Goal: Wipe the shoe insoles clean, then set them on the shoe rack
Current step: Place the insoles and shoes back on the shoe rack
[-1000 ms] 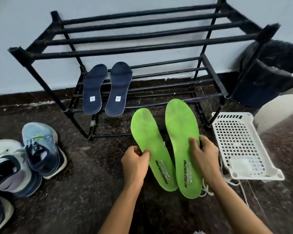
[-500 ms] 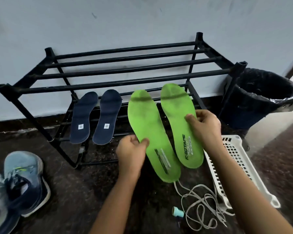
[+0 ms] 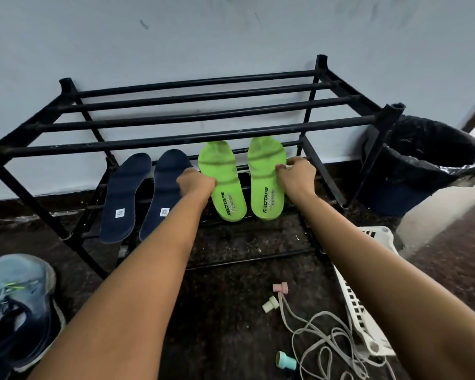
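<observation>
Two bright green insoles lie side by side on the lower shelf of the black metal shoe rack [image 3: 192,138], toes toward the wall. My left hand [image 3: 195,183] grips the left edge of the left green insole [image 3: 225,185]. On the right edge of the right green insole [image 3: 266,182] my right hand [image 3: 296,174] is closed. Two navy insoles [image 3: 124,196] [image 3: 165,187] rest on the same shelf further left, their heels hanging over the front bar.
A black bin [image 3: 425,165] lined with a bag stands right of the rack. A white perforated plastic basket [image 3: 365,305] lies on the dark floor at the right, beside a tangled grey cord [image 3: 321,341] with pastel ends. A blue sneaker [image 3: 17,297] sits at the lower left.
Both hands carried the green insoles up from the floor and forward onto the rack's lower shelf, next to the navy pair. The camera moved closer to the rack.
</observation>
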`<control>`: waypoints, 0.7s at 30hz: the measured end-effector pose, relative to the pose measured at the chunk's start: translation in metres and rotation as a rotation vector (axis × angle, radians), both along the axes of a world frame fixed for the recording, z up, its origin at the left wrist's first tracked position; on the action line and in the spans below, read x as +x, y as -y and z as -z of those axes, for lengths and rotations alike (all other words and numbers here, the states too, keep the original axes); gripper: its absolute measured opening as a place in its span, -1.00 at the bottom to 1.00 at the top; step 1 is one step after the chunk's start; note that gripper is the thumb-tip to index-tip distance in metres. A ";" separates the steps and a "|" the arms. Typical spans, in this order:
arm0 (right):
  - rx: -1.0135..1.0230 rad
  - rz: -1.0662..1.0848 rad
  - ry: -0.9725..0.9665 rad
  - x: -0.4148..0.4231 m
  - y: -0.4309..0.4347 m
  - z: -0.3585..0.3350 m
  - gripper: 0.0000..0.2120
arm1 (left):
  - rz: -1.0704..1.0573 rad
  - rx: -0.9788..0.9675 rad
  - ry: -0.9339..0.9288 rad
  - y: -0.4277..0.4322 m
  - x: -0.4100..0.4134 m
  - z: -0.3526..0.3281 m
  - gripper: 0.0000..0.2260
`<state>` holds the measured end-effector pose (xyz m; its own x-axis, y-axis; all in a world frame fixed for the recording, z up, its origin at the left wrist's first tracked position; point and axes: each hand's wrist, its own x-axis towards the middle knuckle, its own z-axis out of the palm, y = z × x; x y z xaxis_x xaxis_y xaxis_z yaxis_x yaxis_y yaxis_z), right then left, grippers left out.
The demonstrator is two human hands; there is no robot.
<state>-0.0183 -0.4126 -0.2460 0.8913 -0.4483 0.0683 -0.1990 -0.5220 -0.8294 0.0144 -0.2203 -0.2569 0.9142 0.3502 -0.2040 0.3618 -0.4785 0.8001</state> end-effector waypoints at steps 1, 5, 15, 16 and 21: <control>-0.011 -0.006 -0.008 0.002 0.001 0.004 -0.78 | 0.016 0.031 0.002 0.000 0.001 0.003 -0.79; -0.048 0.013 -0.068 0.004 0.003 0.020 -0.83 | 0.096 0.135 0.039 0.002 0.004 0.014 -0.76; -0.071 0.041 -0.094 0.005 -0.007 0.023 -0.82 | 0.292 0.231 0.028 0.005 -0.001 0.021 -0.64; -0.062 0.041 -0.091 0.005 -0.008 0.024 -0.83 | 0.297 0.237 0.017 0.005 -0.002 0.020 -0.63; -0.138 0.101 -0.121 -0.001 -0.017 0.022 -0.80 | 0.313 0.260 0.002 0.000 -0.012 0.009 -0.47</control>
